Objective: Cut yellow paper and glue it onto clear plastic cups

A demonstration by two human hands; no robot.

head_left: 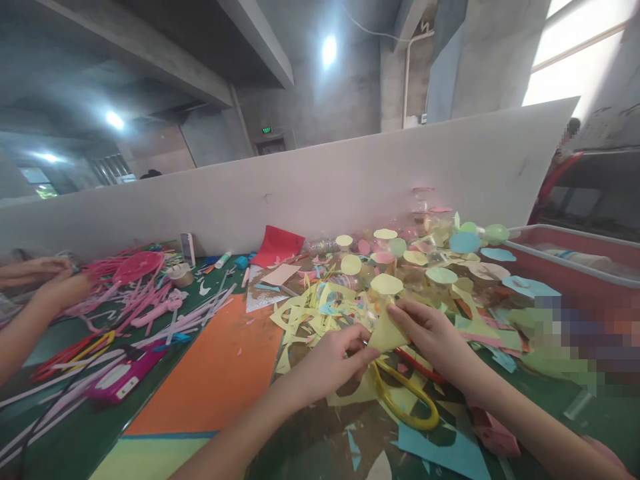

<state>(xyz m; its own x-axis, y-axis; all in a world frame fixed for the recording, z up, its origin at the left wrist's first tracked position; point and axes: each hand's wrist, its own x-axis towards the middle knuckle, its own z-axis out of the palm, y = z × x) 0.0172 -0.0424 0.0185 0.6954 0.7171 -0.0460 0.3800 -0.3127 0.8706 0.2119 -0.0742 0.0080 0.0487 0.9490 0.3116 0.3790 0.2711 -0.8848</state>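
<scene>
My left hand [333, 360] and my right hand [430, 337] both pinch a pale yellow paper piece [385, 331] above the table, with a bit of clear plastic near its edge. Yellow-handled scissors [405, 400] lie just below my hands, with a red strip [420, 367] beside them. A heap of yellow paper scraps [305, 320] spreads to the left of my hands. Paper discs in green, blue and yellow [387, 285] lie on clear plastic bottles beyond them.
A co-worker's hands [50, 280] work at the left, among pink and white pipe cleaners [150, 310]. An orange sheet [215, 370] lies on the green table [65, 350]. A white partition [300, 193] stands behind, and a red bin [575, 267] stands at the right.
</scene>
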